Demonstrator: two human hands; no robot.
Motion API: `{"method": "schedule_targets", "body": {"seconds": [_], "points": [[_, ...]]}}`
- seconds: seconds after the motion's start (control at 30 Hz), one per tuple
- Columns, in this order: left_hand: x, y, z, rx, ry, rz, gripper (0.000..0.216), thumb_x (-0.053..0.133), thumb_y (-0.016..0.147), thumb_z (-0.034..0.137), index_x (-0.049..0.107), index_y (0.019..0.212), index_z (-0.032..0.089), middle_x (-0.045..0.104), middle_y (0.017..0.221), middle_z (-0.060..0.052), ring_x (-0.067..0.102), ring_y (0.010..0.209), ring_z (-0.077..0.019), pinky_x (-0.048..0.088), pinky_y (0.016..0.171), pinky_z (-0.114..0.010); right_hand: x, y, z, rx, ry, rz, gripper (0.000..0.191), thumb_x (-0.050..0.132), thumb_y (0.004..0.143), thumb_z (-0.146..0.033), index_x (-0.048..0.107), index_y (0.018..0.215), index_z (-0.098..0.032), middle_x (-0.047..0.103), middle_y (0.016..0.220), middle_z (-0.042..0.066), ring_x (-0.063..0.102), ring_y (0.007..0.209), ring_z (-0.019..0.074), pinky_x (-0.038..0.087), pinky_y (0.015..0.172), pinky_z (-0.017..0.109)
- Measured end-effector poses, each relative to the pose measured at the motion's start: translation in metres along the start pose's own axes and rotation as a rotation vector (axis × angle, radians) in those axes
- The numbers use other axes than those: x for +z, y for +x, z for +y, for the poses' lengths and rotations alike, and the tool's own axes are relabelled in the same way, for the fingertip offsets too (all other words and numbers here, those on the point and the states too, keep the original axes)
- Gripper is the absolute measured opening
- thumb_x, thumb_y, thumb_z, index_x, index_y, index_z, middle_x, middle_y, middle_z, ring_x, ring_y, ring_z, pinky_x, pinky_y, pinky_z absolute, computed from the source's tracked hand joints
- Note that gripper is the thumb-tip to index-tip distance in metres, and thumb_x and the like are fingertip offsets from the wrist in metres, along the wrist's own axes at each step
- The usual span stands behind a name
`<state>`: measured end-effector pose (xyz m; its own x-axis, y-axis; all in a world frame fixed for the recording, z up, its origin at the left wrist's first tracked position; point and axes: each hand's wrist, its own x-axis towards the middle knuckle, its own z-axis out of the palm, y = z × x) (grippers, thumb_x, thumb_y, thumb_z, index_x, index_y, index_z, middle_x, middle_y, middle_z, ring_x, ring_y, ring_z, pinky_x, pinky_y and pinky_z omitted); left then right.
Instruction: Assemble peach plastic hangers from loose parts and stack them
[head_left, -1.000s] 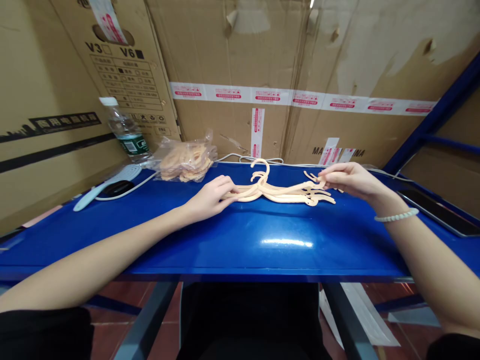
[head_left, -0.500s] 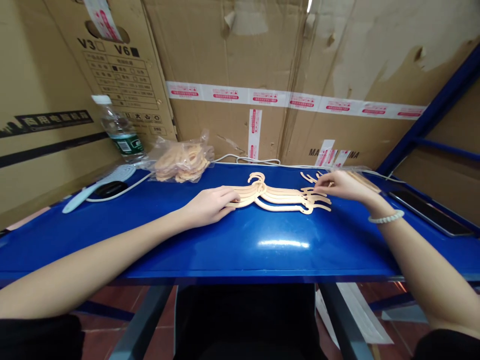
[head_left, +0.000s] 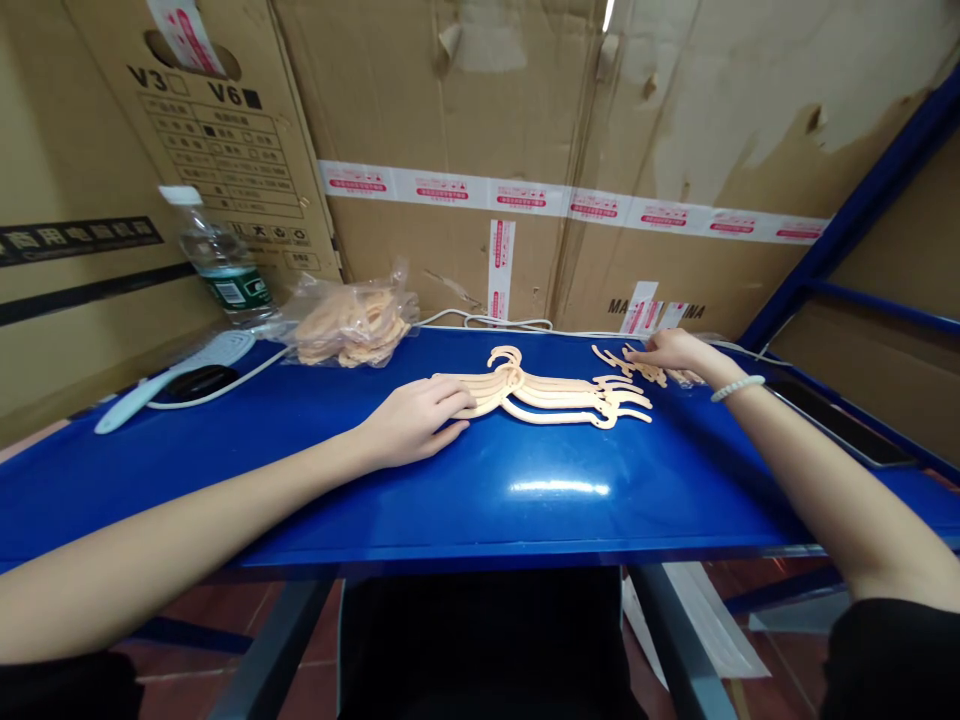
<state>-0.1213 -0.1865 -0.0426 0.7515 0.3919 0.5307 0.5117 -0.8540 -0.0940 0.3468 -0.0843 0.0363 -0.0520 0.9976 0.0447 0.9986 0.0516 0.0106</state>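
A row of beige plastic clothes hangers (head_left: 551, 392) lies overlapped on the blue table, their hooks bunched at the top middle. My left hand (head_left: 420, 420) is closed over their left arms, with the fingers hiding that end. Short curved pieces stick out at the hangers' right end. Behind them, at the back right, is a small pile of loose curved beige pieces (head_left: 646, 374). Above that pile, my right hand (head_left: 679, 352) has its fingertips pinched together at the pieces. Whatever lies between those fingertips is too small to make out.
A clear bag of beige parts (head_left: 352, 325) sits at the back left. Beside it are a water bottle (head_left: 225, 265), a light blue brush (head_left: 176, 380) and a black object (head_left: 202, 382). A phone (head_left: 840, 425) lies on the right. Cardboard (head_left: 450, 120) walls the back; a white cable (head_left: 517, 325) runs along it.
My right hand has moved from the hangers' right end back to the pile of loose pieces. The left hand stays on the hangers. The whole view has shifted slightly.
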Motion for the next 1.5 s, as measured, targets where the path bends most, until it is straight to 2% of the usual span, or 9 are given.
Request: {"method": "schedule_targets", "body": {"seconds": [0.1,0.23,0.43,0.63,0.77,1.03,1.27,1.4,1.5], "points": [[0.001,0.000,0.001,0.014,0.006,0.002,0.020,0.053,0.100,0.025,0.066,0.112,0.016,0.071,0.118,-0.013,0.067,0.109,-0.0271,0.056,0.093,-0.039,0.001,0.007,-0.019,0.047,-0.093,-0.085,0.045,0.074,0.085,-0.057,0.069,0.062,-0.019,0.064,0.056,0.013,0.064,0.065,0.0289,0.044,0.061,0.036],[-0.001,0.000,0.002,0.020,0.019,-0.001,0.020,0.051,0.101,0.026,0.066,0.110,0.016,0.071,0.115,-0.013,0.068,0.106,-0.0264,0.056,0.090,-0.038,0.010,0.008,-0.044,-0.073,-0.092,-0.049,0.016,0.080,0.079,-0.034,0.081,0.084,-0.018,0.076,0.074,0.010,0.071,0.076,0.0286,0.049,0.065,0.032],[-0.002,0.001,0.004,0.022,0.031,-0.004,0.019,0.051,0.101,0.024,0.066,0.109,0.016,0.072,0.115,-0.012,0.068,0.105,-0.0262,0.056,0.087,-0.037,0.019,0.004,-0.055,-0.098,-0.076,-0.002,0.035,0.071,0.086,-0.017,0.078,0.120,-0.016,0.080,0.100,0.011,0.074,0.087,0.0259,0.052,0.071,0.026],[-0.002,0.002,0.004,0.026,0.029,0.004,0.020,0.051,0.101,0.025,0.067,0.108,0.016,0.073,0.111,-0.011,0.069,0.102,-0.0256,0.056,0.085,-0.036,0.013,0.012,-0.039,-0.052,-0.143,-0.034,0.036,0.073,0.087,-0.028,0.078,0.120,-0.017,0.080,0.096,0.011,0.074,0.091,0.0303,0.056,0.076,0.031],[-0.002,0.001,0.004,0.027,0.025,0.010,0.021,0.051,0.101,0.025,0.068,0.108,0.015,0.073,0.111,-0.011,0.069,0.102,-0.0255,0.056,0.085,-0.036,0.017,0.018,-0.035,-0.055,-0.157,-0.047,0.042,0.071,0.084,-0.019,0.076,0.125,-0.018,0.080,0.100,0.010,0.075,0.090,0.0297,0.057,0.074,0.030],[0.002,0.000,0.003,0.020,0.007,-0.001,0.021,0.052,0.101,0.026,0.068,0.111,0.016,0.073,0.111,-0.011,0.069,0.103,-0.0259,0.056,0.087,-0.038,0.027,0.025,-0.043,-0.390,-0.057,0.049,0.050,0.052,0.088,-0.002,0.072,0.131,-0.018,0.073,0.127,0.009,0.071,0.110,0.0248,0.054,0.097,0.030],[-0.004,0.003,0.005,-0.002,0.007,-0.026,0.022,0.049,0.102,0.026,0.067,0.110,0.017,0.072,0.113,-0.011,0.069,0.105,-0.0251,0.055,0.088,-0.038,0.033,0.041,-0.040,-0.534,-0.042,0.183,0.049,0.048,0.082,0.000,0.074,0.123,-0.008,0.073,0.118,0.020,0.067,0.113,0.0307,0.052,0.104,0.043],[-0.004,0.004,0.008,-0.101,-0.023,-0.068,0.033,0.046,0.102,0.027,0.061,0.129,0.017,0.067,0.132,-0.014,0.062,0.121,-0.0290,0.052,0.097,-0.044,0.038,0.016,-0.052,-0.536,-0.021,0.261,0.067,0.051,0.075,-0.002,0.057,0.142,-0.001,0.058,0.142,0.024,0.054,0.133,0.0365,0.045,0.113,0.051],[-0.001,0.004,0.010,-0.255,-0.024,-0.122,0.051,0.047,0.102,0.038,0.049,0.147,0.015,0.055,0.148,-0.018,0.052,0.134,-0.0339,0.046,0.109,-0.052,0.040,-0.028,-0.079,-0.507,0.101,0.338,0.055,0.045,0.094,-0.017,0.052,0.147,-0.006,0.057,0.145,0.021,0.053,0.135,0.0345,0.043,0.116,0.053]]}}
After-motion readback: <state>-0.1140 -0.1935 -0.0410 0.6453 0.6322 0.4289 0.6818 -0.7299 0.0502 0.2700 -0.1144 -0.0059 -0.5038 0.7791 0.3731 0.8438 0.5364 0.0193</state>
